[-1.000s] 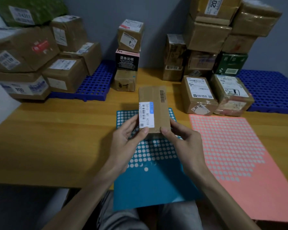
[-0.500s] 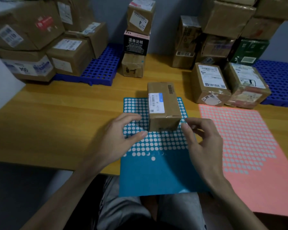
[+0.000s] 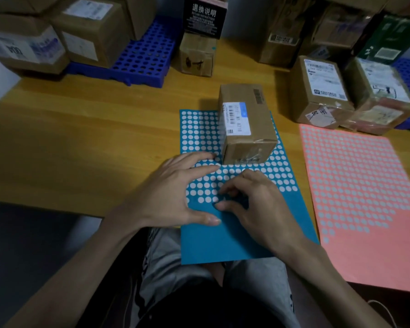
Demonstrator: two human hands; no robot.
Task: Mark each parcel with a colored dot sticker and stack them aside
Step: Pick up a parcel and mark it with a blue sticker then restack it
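At the lower edge of the pale dots [image 3: 199, 131] on the blue sticker sheet [image 3: 234, 240], I see the right hand's fingertips [image 3: 224, 191] curled in tight against the thumb, nipping at the sheet's surface. I cannot tell whether a dot sits between them. The right hand [image 3: 263, 209] arches over the sheet with its knuckles up. Just beside it, the left hand [image 3: 173, 192] lies flat with its fingers [image 3: 199, 170] straight and spread. It presses the sheet down and grips nothing.

Beyond both hands the parcel [image 3: 249, 129] stands on the far part of the blue sheet, white label up, touched by neither hand. The sheet overhangs the near edge of the wooden table [image 3: 81, 143]. A pink sticker sheet [image 3: 369, 209] lies to the right, and two labelled boxes [image 3: 322, 91] stand behind it. Further back sits a blue pallet [image 3: 147, 53] carrying more boxes.
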